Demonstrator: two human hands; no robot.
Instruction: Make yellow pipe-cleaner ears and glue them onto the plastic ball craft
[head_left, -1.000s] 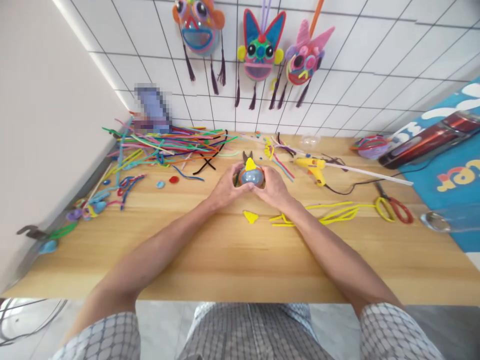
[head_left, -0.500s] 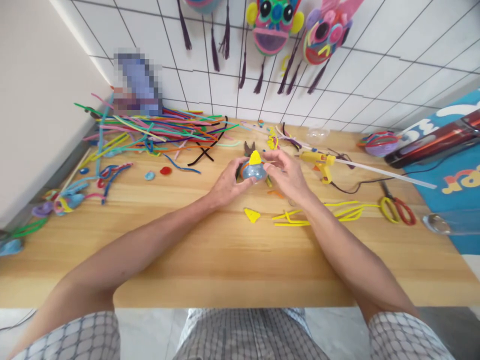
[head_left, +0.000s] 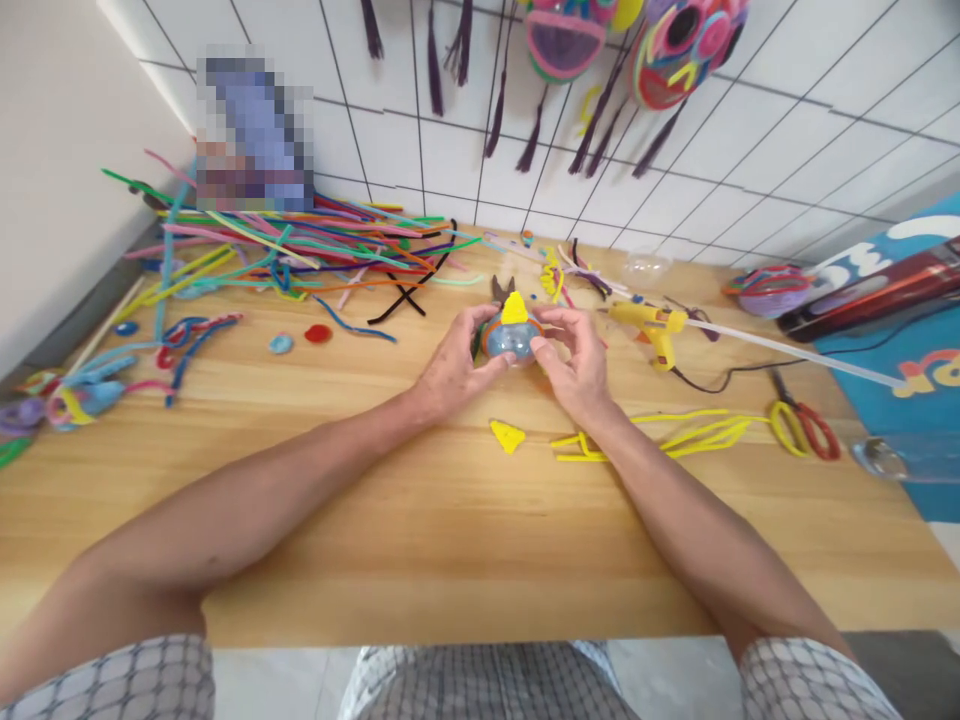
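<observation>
Between my hands is a clear, rounded plastic ball (head_left: 513, 341) with an orange band and a yellow fuzzy piece (head_left: 515, 309) at its top. My left hand (head_left: 459, 362) grips it from the left, thumb along the near side. From the right, my right hand (head_left: 576, 362) closes on it with thumb and fingers. A yellow triangle of pipe cleaner (head_left: 508, 435) lies on the table just in front. Behind the ball the dark jaws of pliers (head_left: 503, 290) stick out; the rest of them is hidden.
Many coloured pipe cleaners (head_left: 300, 245) lie heaped at the back left. To the right are a yellow glue gun (head_left: 651, 325) with a long glue stick, scissors (head_left: 802, 420) and yellow pipe cleaners (head_left: 705, 432). Decorated masks with tassels (head_left: 566, 45) hang on the tiled wall.
My right hand has come in from the ball's upper right and now holds its right side. The camera view has shifted slightly; the ball stays in nearly the same place.
</observation>
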